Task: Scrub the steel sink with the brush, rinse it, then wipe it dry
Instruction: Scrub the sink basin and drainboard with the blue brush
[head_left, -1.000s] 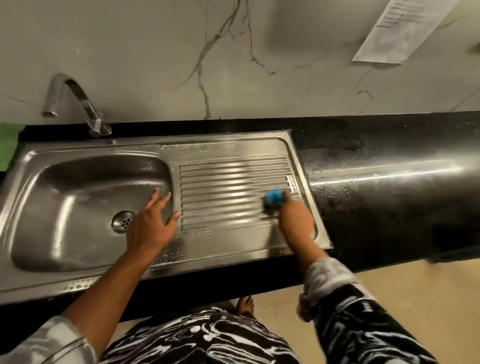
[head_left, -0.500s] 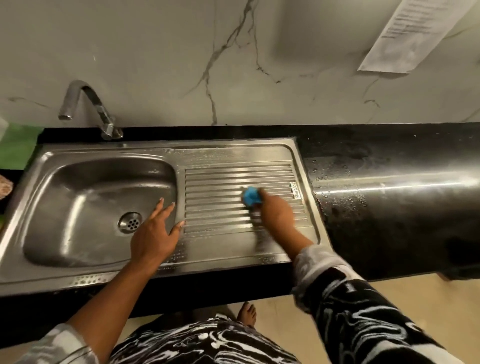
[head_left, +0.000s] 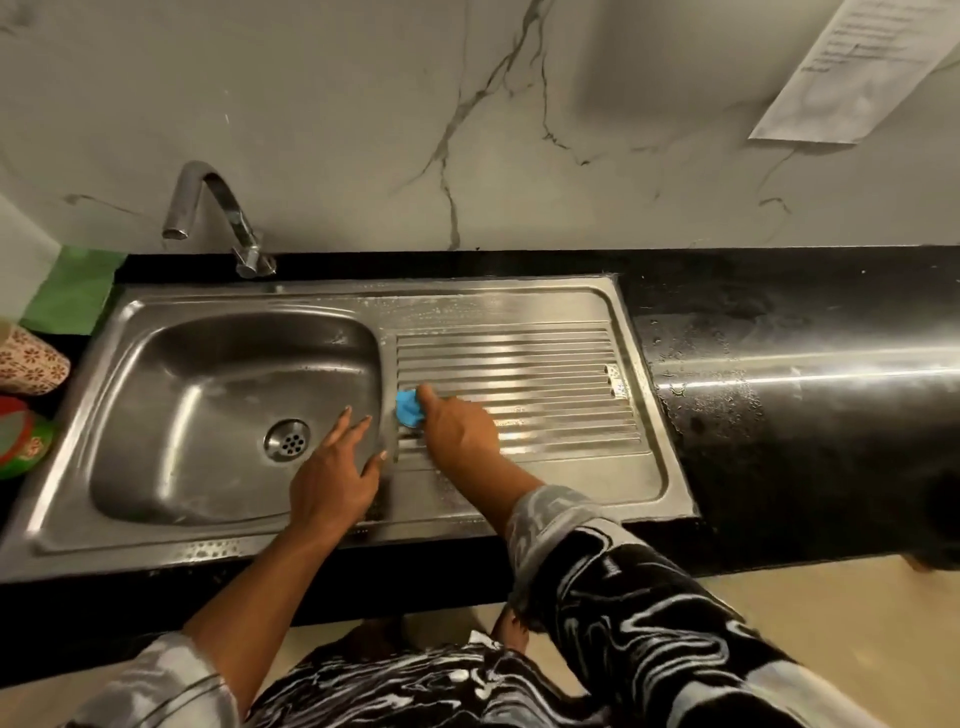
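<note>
A kitchen: a steel sink (head_left: 208, 415) with a ribbed drainboard (head_left: 545, 364) is set into a glossy black stone counter (head_left: 805, 426), a curved chrome tap (head_left: 221, 208) at its back, under a veined marble-look wall (head_left: 363, 104) bearing a printed sheet (head_left: 852, 67)

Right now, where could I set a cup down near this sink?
The black counter right of the sink is bare, as is the ribbed drainboard's right half. Crowded: the basin's right edge, where the left hand rests and the right hand holds the brush.
</note>
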